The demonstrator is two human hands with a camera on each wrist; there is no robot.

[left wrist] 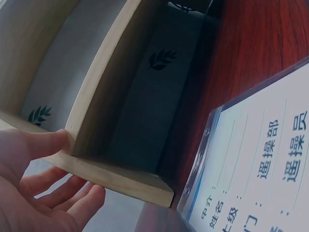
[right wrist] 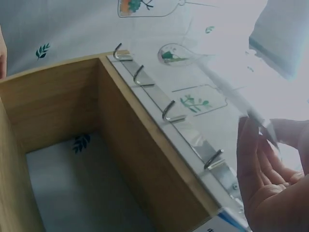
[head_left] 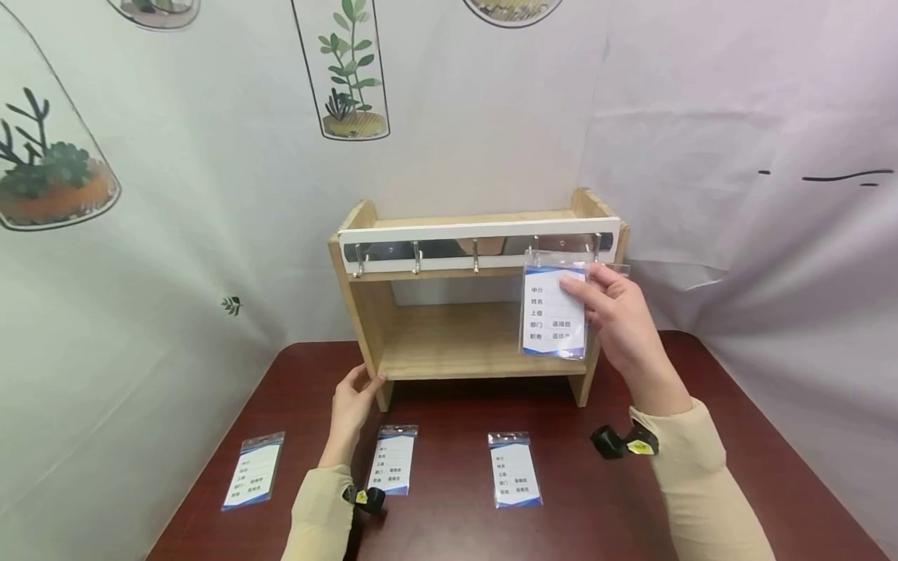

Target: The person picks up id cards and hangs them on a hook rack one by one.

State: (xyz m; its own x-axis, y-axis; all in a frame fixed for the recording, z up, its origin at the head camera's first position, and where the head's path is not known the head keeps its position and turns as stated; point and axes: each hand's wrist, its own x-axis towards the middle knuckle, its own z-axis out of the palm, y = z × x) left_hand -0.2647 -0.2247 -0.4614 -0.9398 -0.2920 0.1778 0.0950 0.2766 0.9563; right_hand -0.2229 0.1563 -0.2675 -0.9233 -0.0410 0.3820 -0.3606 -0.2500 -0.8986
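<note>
Apparently mid-hanging: right hand [head_left: 617,315] pinches the badge holder [head_left: 554,312] at the rack's right hooks [head_left: 536,248]; left hand [head_left: 354,397] steadies the wooden rack [head_left: 365,312], fingers relaxed. Missing the hook would drop the badge.

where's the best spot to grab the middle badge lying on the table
Probably the clear slotted top edge of the badge, pinched from above on the shelf side. It lies flat on the table, so a thin edge is all the fingers can catch, and that strip keeps them off the printed card.
</note>
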